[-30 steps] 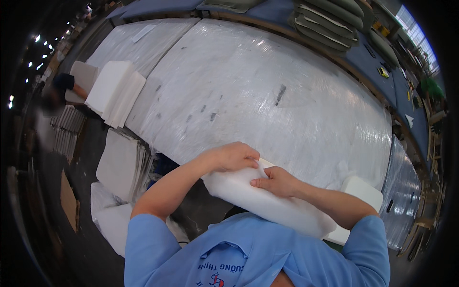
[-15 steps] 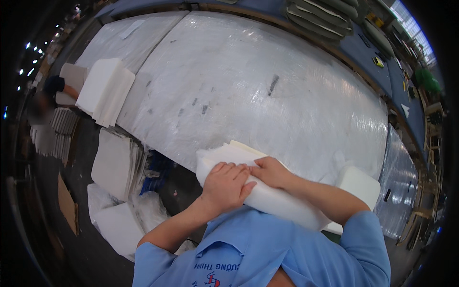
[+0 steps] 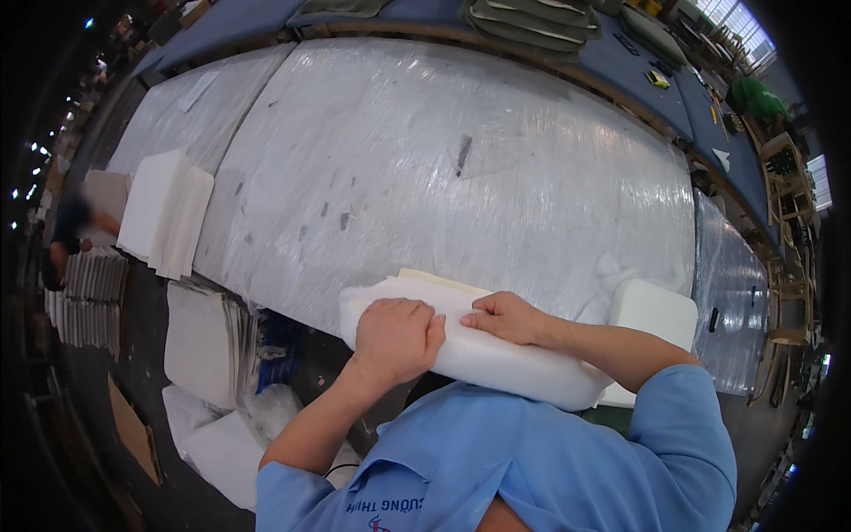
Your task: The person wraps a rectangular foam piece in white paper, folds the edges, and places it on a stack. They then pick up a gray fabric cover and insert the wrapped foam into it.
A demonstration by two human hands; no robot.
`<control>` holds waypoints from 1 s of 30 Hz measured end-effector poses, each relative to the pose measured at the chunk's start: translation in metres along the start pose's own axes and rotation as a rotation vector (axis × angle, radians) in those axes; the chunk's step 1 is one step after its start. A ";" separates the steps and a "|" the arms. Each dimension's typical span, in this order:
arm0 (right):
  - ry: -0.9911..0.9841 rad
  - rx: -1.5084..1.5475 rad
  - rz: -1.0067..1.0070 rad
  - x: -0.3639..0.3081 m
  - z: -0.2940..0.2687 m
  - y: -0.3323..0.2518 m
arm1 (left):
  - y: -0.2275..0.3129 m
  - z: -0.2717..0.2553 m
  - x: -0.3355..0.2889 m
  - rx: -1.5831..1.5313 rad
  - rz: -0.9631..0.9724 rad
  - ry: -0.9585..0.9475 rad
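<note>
A cushion wrapped in soft white wadding (image 3: 523, 363) lies against my body at the near edge of the plastic-wrapped table. A cream foam edge (image 3: 434, 278) shows along its far side. My left hand (image 3: 393, 339) is curled over the wadding's left end, fingers bent into it. To its right, my right hand (image 3: 507, 317) pinches the wadding's upper edge between thumb and fingers. The fingertips of both hands are partly hidden in the folds.
The table (image 3: 390, 160) has a shiny plastic-film cover. White pads (image 3: 651, 315) lie at my right. Stacked white pads (image 3: 199, 346) stand at left, near another person's arm (image 3: 106, 222). Beyond is a blue bench (image 3: 629, 75) with grey cushions (image 3: 532, 25).
My hands have moved apart, the left one shifting left along the wadding. The view has turned a little, and the person at left has shifted their arm.
</note>
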State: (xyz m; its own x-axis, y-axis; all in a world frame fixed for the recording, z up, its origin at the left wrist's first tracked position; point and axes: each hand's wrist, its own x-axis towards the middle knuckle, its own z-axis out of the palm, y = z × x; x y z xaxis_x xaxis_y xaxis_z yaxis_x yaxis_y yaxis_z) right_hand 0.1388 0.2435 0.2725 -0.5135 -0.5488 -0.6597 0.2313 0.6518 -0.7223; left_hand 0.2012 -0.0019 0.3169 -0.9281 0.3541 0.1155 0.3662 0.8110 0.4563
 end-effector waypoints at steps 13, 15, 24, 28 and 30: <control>-0.078 0.074 -0.128 0.008 -0.008 0.019 | 0.058 0.136 -0.084 -1.562 -0.966 0.981; -0.093 0.028 -0.178 0.011 0.002 0.020 | 0.075 0.183 -0.079 -1.833 -1.074 0.789; 0.232 0.363 -0.238 0.003 -0.002 -0.008 | 0.080 0.106 0.030 -1.758 -0.770 0.749; 0.396 0.510 -0.247 0.026 -0.010 0.008 | 0.073 0.091 0.055 -1.692 -0.963 0.579; 0.437 0.463 -0.309 0.037 0.006 0.003 | 0.039 0.106 0.036 -1.625 -0.920 0.704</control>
State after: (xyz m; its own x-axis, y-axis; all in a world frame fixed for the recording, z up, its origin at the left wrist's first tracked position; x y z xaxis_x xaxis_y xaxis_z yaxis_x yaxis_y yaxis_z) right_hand 0.1255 0.2221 0.2447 -0.8747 -0.3492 -0.3361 0.2991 0.1568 -0.9412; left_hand 0.1893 0.0921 0.2457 -0.7744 -0.3870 -0.5005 -0.1660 -0.6391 0.7510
